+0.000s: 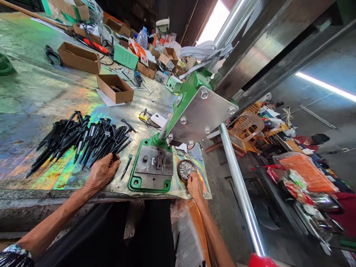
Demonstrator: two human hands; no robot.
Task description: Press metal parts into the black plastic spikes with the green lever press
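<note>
My left hand rests on the table at the near edge of a pile of black pen-like parts, its fingers closed on a small black part. My right hand is at a round dish of small silvery pieces, fingertips pinched at the pieces; what they hold is hidden. Between my hands stands a green press with a metal fixture plate on its base. One black part lies alone between my left hand and the press.
The press's long metal lever slants down at the right, ending in a red knob. Open cardboard boxes, a green device and pliers lie farther back. A person is at the far right.
</note>
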